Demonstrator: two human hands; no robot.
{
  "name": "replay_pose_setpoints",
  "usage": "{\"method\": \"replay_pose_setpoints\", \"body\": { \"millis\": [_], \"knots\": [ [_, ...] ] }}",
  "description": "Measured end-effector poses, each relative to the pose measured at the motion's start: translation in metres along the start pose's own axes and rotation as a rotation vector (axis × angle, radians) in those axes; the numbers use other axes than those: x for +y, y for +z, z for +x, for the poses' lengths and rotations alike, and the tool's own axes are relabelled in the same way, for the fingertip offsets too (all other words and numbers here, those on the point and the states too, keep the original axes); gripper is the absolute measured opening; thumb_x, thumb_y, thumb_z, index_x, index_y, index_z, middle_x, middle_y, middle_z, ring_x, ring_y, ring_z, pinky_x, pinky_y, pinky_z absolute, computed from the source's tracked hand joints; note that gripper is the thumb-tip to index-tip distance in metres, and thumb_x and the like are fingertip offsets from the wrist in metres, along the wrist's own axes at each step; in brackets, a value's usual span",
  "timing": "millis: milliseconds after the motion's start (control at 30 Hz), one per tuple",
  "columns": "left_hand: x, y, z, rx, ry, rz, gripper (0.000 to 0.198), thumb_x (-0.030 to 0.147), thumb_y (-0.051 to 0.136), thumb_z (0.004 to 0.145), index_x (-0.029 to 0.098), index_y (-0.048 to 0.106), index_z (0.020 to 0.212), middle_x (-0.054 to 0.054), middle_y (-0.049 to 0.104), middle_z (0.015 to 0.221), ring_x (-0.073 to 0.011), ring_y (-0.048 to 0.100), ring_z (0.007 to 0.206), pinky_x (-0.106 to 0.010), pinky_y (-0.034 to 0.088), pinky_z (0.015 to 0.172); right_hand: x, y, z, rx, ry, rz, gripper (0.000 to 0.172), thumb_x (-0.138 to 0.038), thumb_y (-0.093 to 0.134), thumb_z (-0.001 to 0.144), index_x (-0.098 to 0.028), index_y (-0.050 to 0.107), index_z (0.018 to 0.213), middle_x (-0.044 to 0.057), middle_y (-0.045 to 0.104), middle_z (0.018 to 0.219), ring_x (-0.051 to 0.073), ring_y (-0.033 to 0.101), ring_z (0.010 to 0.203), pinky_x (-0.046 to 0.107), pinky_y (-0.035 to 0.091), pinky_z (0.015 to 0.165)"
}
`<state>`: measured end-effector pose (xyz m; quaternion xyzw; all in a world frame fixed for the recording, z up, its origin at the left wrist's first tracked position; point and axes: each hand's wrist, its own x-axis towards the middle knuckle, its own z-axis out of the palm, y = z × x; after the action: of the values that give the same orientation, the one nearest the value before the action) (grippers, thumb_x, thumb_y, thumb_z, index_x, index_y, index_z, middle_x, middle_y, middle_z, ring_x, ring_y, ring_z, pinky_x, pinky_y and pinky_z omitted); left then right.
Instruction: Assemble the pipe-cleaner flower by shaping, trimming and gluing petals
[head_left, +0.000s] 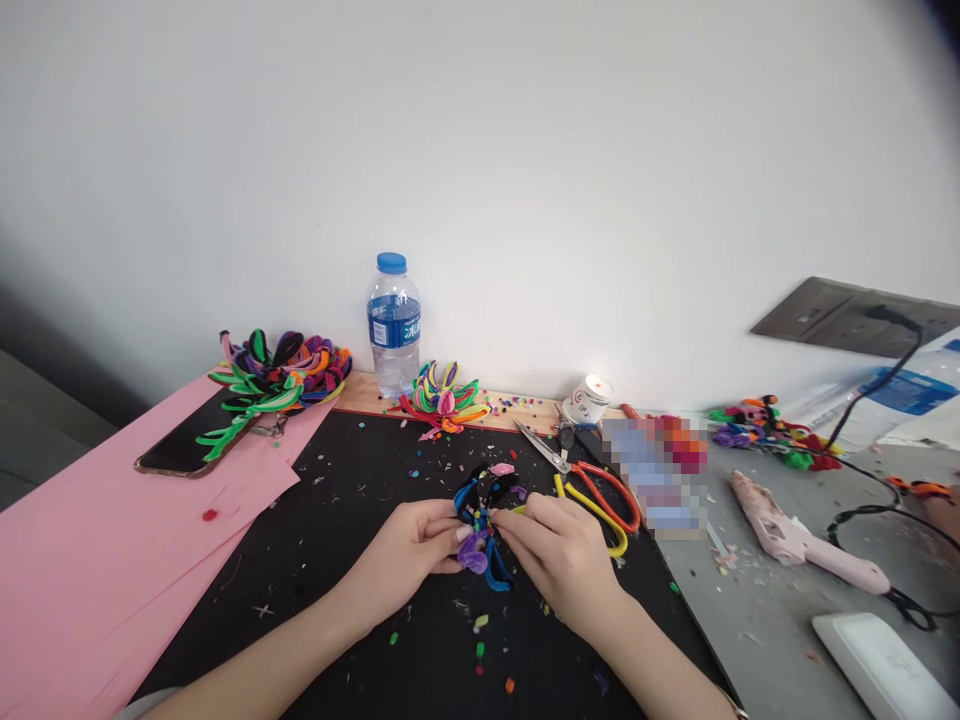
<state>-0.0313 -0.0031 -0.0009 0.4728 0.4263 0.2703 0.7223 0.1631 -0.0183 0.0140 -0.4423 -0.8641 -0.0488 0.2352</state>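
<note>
Between my two hands is a small pipe-cleaner figure point(474, 555) with blue, black and purple loops and a pink tip at its top. My left hand point(411, 552) pinches its left side between thumb and fingers. From the other side, my right hand point(564, 552) closes its fingertips on the figure's middle. Small coloured bits show at its centre, partly hidden by my fingers. Just beyond my right hand lie red-handled scissors point(600, 490) and a bent yellow pipe cleaner point(611, 535).
A water bottle point(394, 330) stands against the wall beside a pipe-cleaner bundle point(446, 395). At left, a phone point(169, 450) rests on pink paper point(97, 540) near another bundle point(300, 370). A glue gun point(810, 550), its cord and a white box point(885, 665) are at right.
</note>
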Motion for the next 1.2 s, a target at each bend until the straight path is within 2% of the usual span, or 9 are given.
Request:
{"method": "replay_pose_setpoints", "body": {
  "millis": [367,600,1200],
  "knots": [
    [-0.0004,0.0001,-0.0002,-0.005,0.001,0.0,0.032,0.032,0.055,0.077,0.019,0.059,0.106,-0.003,0.068,0.09,-0.0178,0.06,0.088,-0.029,0.046,0.077,-0.0021,-0.0012,0.0014,-0.062,0.017,-0.013,0.021,-0.026,0.042,0.088,-0.023,0.062,0.091,0.0,0.048,0.064,0.011,0.042,0.057,0.025,0.027,0.054],
    [-0.0006,0.0003,-0.0015,-0.005,0.001,0.005,0.033,0.033,0.054,0.077,0.018,0.058,0.106,-0.003,0.068,0.089,-0.0181,0.06,0.088,-0.03,0.046,0.078,-0.0021,-0.004,0.0027,-0.028,-0.018,-0.022,0.022,-0.025,0.042,0.088,-0.021,0.063,0.092,0.0,0.048,0.064,0.01,0.043,0.056,0.025,0.028,0.054],
    [0.0038,0.0014,-0.0027,0.005,0.006,0.007,0.034,0.033,0.055,0.076,0.018,0.058,0.107,-0.003,0.068,0.087,-0.0174,0.06,0.087,-0.028,0.046,0.076,-0.0033,-0.0048,0.0034,-0.1,0.006,-0.009,0.021,-0.026,0.042,0.087,-0.024,0.061,0.096,0.0,0.049,0.067,0.011,0.044,0.059,0.025,0.028,0.055]
  ]
}}
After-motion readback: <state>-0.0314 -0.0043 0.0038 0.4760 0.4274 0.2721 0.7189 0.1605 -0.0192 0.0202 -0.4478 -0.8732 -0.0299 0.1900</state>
